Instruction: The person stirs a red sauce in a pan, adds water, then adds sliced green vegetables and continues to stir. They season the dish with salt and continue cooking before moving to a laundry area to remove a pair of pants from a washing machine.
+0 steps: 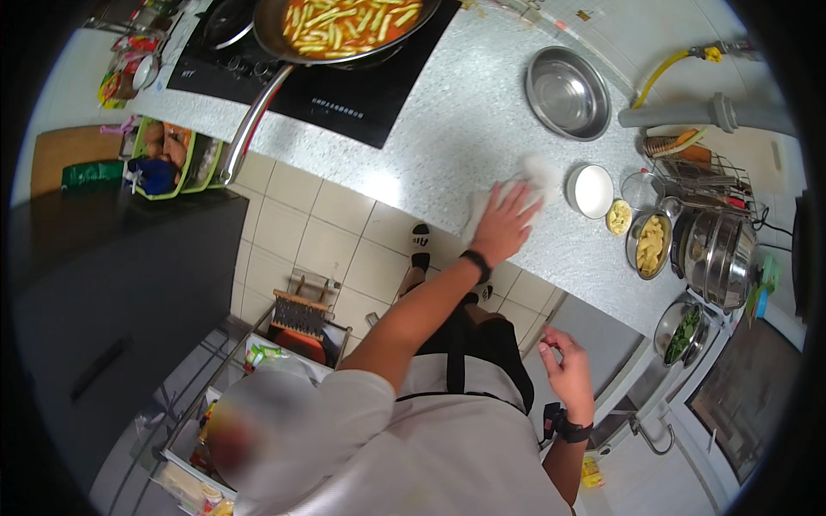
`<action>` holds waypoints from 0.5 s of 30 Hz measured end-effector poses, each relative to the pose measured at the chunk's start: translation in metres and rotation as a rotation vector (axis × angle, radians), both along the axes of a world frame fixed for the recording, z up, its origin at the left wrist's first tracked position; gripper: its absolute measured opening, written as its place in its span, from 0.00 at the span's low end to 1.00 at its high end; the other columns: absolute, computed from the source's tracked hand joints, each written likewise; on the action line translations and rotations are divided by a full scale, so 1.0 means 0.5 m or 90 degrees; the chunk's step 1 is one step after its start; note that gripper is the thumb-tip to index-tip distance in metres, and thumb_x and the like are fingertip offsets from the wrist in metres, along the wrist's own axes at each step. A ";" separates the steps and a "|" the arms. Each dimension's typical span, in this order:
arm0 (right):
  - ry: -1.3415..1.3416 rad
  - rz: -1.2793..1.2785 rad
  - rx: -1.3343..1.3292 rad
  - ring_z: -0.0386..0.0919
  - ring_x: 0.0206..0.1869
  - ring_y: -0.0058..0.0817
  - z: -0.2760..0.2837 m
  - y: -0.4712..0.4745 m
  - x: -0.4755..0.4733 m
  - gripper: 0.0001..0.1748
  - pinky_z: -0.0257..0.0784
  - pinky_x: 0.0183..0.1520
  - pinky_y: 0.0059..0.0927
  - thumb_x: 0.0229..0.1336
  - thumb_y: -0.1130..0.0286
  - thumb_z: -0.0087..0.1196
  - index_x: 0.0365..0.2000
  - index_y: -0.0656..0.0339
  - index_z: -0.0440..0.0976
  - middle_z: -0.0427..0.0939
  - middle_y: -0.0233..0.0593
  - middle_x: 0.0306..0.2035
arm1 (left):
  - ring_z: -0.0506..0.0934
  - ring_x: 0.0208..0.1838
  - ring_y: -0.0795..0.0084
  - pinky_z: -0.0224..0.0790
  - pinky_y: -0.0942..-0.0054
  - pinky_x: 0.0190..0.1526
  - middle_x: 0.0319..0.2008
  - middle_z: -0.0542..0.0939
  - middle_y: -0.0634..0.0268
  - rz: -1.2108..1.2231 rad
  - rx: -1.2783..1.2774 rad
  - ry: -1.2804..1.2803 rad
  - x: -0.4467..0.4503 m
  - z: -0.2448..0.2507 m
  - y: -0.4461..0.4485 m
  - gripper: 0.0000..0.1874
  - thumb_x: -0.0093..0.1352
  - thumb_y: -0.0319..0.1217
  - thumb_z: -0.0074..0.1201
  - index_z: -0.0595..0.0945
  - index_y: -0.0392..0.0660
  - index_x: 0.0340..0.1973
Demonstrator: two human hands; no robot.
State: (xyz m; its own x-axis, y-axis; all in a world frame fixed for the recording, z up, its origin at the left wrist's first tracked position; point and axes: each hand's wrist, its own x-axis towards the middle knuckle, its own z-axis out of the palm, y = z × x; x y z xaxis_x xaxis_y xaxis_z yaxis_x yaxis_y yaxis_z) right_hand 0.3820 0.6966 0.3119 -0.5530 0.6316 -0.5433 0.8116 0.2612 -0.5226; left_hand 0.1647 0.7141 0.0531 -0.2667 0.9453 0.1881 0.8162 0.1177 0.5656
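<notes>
My left hand [506,219] lies palm down on a white cloth [477,209], pressing it against the speckled grey countertop [426,174] near its front edge. The cloth's far end is blurred, and part of it is hidden under my fingers. Just right of the cloth stands a white bowl [590,191]. Beyond it, farther back, is a wide stainless steel basin [568,93]. My right hand [568,369] hangs at my side below the counter edge, fingers loosely bent, with nothing visible in it.
A frying pan [352,26] with strips in red sauce sits on the black cooktop [335,103]; its handle [255,126] juts past the counter edge. At right are a bowl of yellow pieces [650,245], steel pots [719,258] and a bowl of green leaves [683,335]. A dark cabinet [129,284] stands left.
</notes>
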 end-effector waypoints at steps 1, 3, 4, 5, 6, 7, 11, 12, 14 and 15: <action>-0.012 -0.008 -0.007 0.84 0.40 0.42 0.000 -0.001 0.000 0.18 0.77 0.41 0.37 0.68 0.68 0.61 0.54 0.65 0.80 0.84 0.47 0.38 | 0.56 0.83 0.55 0.37 0.35 0.81 0.78 0.63 0.54 0.008 -0.002 -0.005 0.003 0.002 0.017 0.33 0.73 0.44 0.57 0.73 0.50 0.72; -0.018 -0.012 -0.026 0.84 0.40 0.43 -0.001 0.000 -0.005 0.18 0.77 0.41 0.37 0.68 0.67 0.61 0.54 0.65 0.80 0.84 0.47 0.38 | 0.55 0.83 0.56 0.38 0.36 0.81 0.79 0.63 0.54 0.021 -0.003 -0.003 -0.009 0.001 0.021 0.33 0.73 0.44 0.57 0.72 0.50 0.72; -0.024 0.000 -0.024 0.84 0.43 0.35 -0.003 0.002 -0.009 0.19 0.78 0.45 0.36 0.68 0.70 0.62 0.55 0.67 0.80 0.85 0.46 0.39 | 0.55 0.83 0.54 0.40 0.38 0.81 0.79 0.62 0.52 0.034 -0.039 -0.013 -0.016 0.000 0.004 0.34 0.73 0.44 0.58 0.71 0.48 0.73; -0.036 0.017 -0.031 0.84 0.43 0.36 -0.005 0.004 -0.014 0.19 0.78 0.46 0.36 0.68 0.70 0.62 0.55 0.67 0.80 0.85 0.46 0.39 | 0.55 0.83 0.54 0.40 0.37 0.80 0.79 0.62 0.52 0.085 -0.021 -0.027 -0.021 -0.001 -0.024 0.35 0.73 0.44 0.58 0.71 0.48 0.73; -0.044 0.035 -0.029 0.85 0.43 0.37 -0.008 0.007 -0.019 0.19 0.78 0.47 0.37 0.67 0.70 0.62 0.55 0.67 0.80 0.85 0.46 0.39 | 0.55 0.83 0.53 0.41 0.37 0.80 0.79 0.62 0.52 0.118 -0.037 -0.038 -0.031 -0.003 -0.066 0.36 0.72 0.45 0.59 0.70 0.48 0.74; -0.053 0.049 -0.021 0.85 0.43 0.37 -0.011 0.009 -0.023 0.19 0.78 0.48 0.38 0.67 0.69 0.62 0.55 0.68 0.80 0.85 0.46 0.39 | 0.55 0.83 0.52 0.41 0.37 0.80 0.79 0.62 0.51 0.149 -0.053 -0.048 -0.043 -0.004 -0.112 0.36 0.72 0.45 0.59 0.70 0.48 0.74; -0.017 0.071 -0.021 0.84 0.41 0.40 -0.007 0.014 -0.034 0.19 0.79 0.42 0.36 0.67 0.69 0.62 0.56 0.65 0.80 0.85 0.47 0.41 | 0.49 0.85 0.53 0.38 0.37 0.80 0.83 0.54 0.51 0.229 -0.168 0.052 -0.153 -0.008 -0.256 0.40 0.73 0.49 0.56 0.65 0.52 0.78; -0.021 0.043 -0.031 0.84 0.41 0.43 -0.005 0.013 -0.034 0.20 0.79 0.41 0.37 0.67 0.68 0.61 0.56 0.64 0.79 0.85 0.47 0.41 | 0.49 0.86 0.52 0.38 0.36 0.80 0.83 0.53 0.51 0.240 -0.166 0.084 -0.193 -0.014 -0.255 0.40 0.74 0.49 0.56 0.63 0.53 0.79; -0.003 -0.002 -0.043 0.84 0.41 0.46 0.005 0.009 -0.026 0.19 0.80 0.40 0.38 0.67 0.67 0.62 0.56 0.63 0.80 0.85 0.48 0.42 | 0.49 0.85 0.45 0.35 0.31 0.79 0.82 0.54 0.48 0.253 -0.114 0.150 -0.261 -0.026 -0.218 0.40 0.75 0.49 0.53 0.61 0.52 0.80; -0.029 0.011 -0.021 0.84 0.41 0.47 0.011 0.007 -0.018 0.19 0.80 0.42 0.40 0.67 0.66 0.62 0.55 0.63 0.80 0.85 0.49 0.42 | 0.49 0.84 0.43 0.35 0.31 0.79 0.82 0.54 0.45 0.262 -0.127 0.170 -0.290 -0.032 -0.183 0.38 0.76 0.49 0.51 0.63 0.51 0.79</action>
